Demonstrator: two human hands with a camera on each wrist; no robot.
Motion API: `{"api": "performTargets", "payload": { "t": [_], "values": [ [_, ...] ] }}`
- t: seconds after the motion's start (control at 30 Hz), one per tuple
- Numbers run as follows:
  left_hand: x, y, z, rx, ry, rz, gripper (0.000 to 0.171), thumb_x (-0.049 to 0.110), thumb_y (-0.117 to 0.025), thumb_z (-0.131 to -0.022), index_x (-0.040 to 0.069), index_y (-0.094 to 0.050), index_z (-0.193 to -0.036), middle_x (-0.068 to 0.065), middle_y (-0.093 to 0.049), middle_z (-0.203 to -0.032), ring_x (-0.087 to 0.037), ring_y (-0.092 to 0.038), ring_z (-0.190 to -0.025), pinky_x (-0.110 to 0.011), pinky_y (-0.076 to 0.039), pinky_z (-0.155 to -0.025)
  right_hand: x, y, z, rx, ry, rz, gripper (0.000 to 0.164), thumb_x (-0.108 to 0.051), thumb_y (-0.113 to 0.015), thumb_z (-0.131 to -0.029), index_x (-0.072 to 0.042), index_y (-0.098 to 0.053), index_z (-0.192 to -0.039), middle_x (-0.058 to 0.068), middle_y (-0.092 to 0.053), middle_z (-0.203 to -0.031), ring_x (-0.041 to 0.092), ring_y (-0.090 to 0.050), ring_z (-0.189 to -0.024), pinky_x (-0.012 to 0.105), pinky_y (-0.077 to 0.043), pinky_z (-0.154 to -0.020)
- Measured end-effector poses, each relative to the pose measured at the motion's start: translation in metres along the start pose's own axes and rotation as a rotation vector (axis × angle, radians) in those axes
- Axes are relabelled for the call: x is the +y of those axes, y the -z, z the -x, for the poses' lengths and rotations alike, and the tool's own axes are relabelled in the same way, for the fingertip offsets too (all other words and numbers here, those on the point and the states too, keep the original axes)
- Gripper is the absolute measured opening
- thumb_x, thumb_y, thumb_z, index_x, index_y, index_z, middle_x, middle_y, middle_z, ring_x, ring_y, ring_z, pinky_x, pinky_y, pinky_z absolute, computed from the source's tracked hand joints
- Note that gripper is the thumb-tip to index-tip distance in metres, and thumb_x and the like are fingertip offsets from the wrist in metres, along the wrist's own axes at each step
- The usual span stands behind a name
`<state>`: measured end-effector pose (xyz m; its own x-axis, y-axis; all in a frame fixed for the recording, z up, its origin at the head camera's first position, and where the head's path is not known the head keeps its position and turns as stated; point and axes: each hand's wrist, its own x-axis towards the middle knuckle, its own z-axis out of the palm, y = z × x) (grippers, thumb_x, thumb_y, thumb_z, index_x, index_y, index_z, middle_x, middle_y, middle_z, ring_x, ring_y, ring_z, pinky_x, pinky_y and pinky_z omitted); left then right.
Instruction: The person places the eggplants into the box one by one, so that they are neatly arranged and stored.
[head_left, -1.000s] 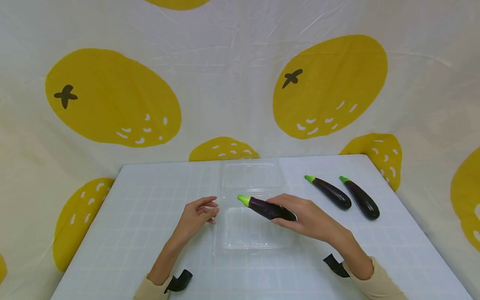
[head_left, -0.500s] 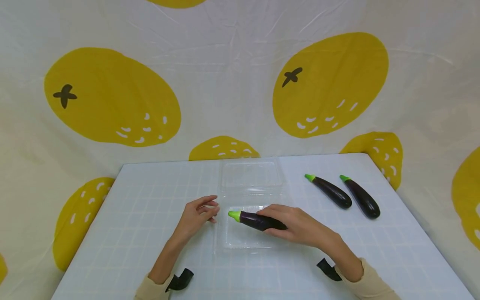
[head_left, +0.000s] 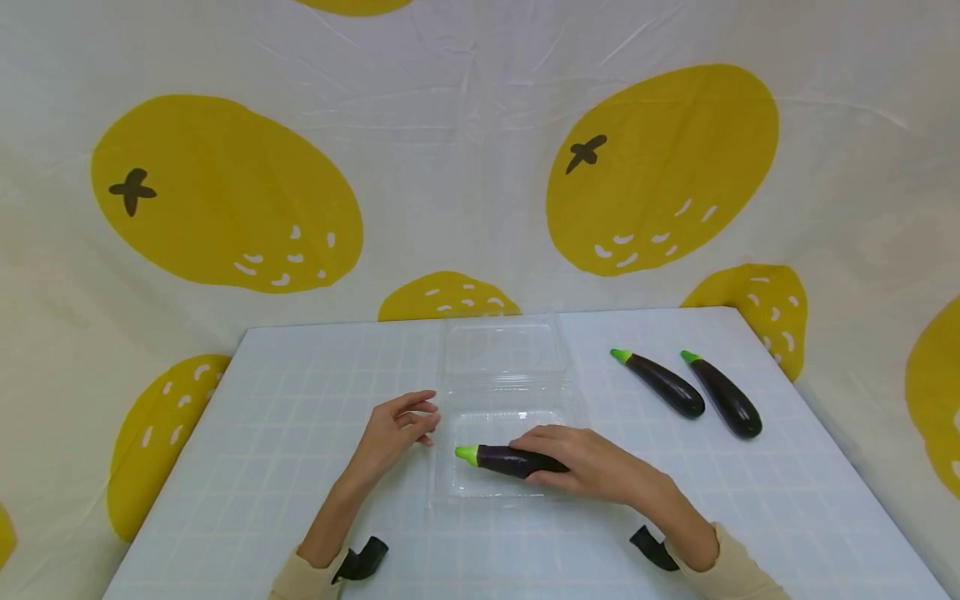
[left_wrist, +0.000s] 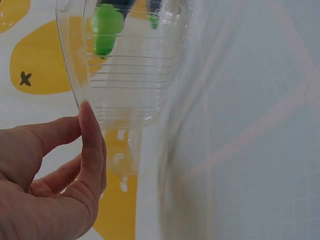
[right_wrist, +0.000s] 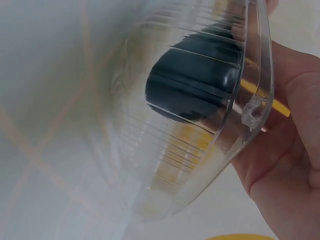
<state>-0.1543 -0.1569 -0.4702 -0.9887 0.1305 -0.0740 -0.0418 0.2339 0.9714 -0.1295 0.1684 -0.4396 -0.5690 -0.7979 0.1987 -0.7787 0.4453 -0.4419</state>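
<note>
My right hand (head_left: 588, 462) grips a dark purple eggplant (head_left: 510, 460) with a bright green stem end that points left. It holds the eggplant low within the near half of a clear plastic clamshell container (head_left: 480, 492), whose lid (head_left: 502, 348) lies flipped back toward the far edge. Through the ribbed wall in the right wrist view, the eggplant's blunt end (right_wrist: 187, 82) shows inside. My left hand (head_left: 397, 429) is beside the container's left rim, fingers loosely bent and holding nothing. In the left wrist view its fingertips (left_wrist: 86, 112) are right at the rim.
Two more eggplants, one (head_left: 663, 385) nearer the container and another (head_left: 723, 396) farther right, lie on the right of the white checked table (head_left: 300, 400). Behind the table hangs a pale cloth (head_left: 450, 167) printed with yellow fruit.
My right hand has brought the eggplant left, nearer to me and down into the container's base, turning it more level across. The left hand has stayed in place.
</note>
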Motion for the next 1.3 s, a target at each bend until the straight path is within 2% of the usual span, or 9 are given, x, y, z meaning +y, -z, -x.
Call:
{"api": "performTargets", "payload": {
  "t": [0.2, 0.4, 0.57, 0.7, 1.03, 1.3],
  "values": [
    [0.001, 0.0, 0.0, -0.006, -0.013, 0.015, 0.047, 0.01, -0.075, -0.095, -0.004, -0.06, -0.138, -0.015, -0.069, -0.112, -0.034, -0.071, -0.086, -0.028, -0.062, -0.071, 0.001, -0.002, 0.0, -0.05, -0.053, -0.044, 0.04, -0.029, -0.068, -0.101, -0.013, -0.064, -0.137, -0.002, -0.067, -0.13, 0.013, -0.064, -0.115, 0.034, -0.057, -0.094],
    [0.0, -0.001, -0.001, -0.006, -0.008, 0.019, 0.047, 0.01, -0.075, -0.095, -0.003, -0.061, -0.138, -0.015, -0.069, -0.111, -0.036, -0.071, -0.087, -0.026, -0.062, -0.07, 0.003, -0.005, -0.002, -0.135, -0.115, -0.1, 0.039, -0.03, -0.068, -0.101, -0.013, -0.065, -0.137, -0.002, -0.068, -0.129, 0.012, -0.063, -0.114, 0.033, -0.056, -0.094],
    [0.0, 0.0, 0.0, -0.004, -0.015, 0.02, 0.047, 0.01, -0.075, -0.095, -0.003, -0.061, -0.138, -0.015, -0.069, -0.111, -0.031, -0.071, -0.082, -0.025, -0.061, -0.07, 0.004, -0.006, -0.006, -0.18, -0.157, -0.138, 0.04, -0.032, -0.067, -0.102, -0.014, -0.065, -0.137, -0.002, -0.067, -0.13, 0.011, -0.062, -0.114, 0.032, -0.055, -0.094],
    [-0.001, 0.001, 0.0, -0.002, -0.007, 0.014, 0.047, 0.011, -0.075, -0.095, -0.003, -0.061, -0.138, -0.014, -0.07, -0.111, -0.027, -0.071, -0.078, -0.024, -0.061, -0.071, 0.004, -0.007, -0.008, -0.189, -0.164, -0.16, 0.04, -0.036, -0.066, -0.102, -0.014, -0.066, -0.136, -0.003, -0.067, -0.129, 0.01, -0.062, -0.113, 0.031, -0.055, -0.094],
    [-0.002, 0.0, 0.001, 0.004, -0.006, 0.008, 0.046, 0.01, -0.075, -0.095, -0.002, -0.061, -0.138, -0.014, -0.07, -0.111, -0.029, -0.071, -0.08, -0.024, -0.061, -0.071, 0.004, -0.012, -0.01, -0.188, -0.177, -0.213, 0.037, -0.037, -0.059, -0.106, -0.012, -0.068, -0.132, -0.005, -0.068, -0.125, 0.005, -0.062, -0.111, 0.029, -0.054, -0.096],
    [-0.001, 0.0, 0.001, 0.003, -0.007, 0.014, 0.046, 0.009, -0.074, -0.095, -0.002, -0.061, -0.138, -0.013, -0.07, -0.11, -0.03, -0.071, -0.081, -0.024, -0.061, -0.071, 0.005, -0.012, -0.01, -0.169, -0.193, -0.217, 0.044, -0.042, -0.054, -0.107, -0.009, -0.067, -0.133, 0.0, -0.068, -0.128, 0.013, -0.063, -0.116, 0.034, -0.054, -0.1]
  ]
}}
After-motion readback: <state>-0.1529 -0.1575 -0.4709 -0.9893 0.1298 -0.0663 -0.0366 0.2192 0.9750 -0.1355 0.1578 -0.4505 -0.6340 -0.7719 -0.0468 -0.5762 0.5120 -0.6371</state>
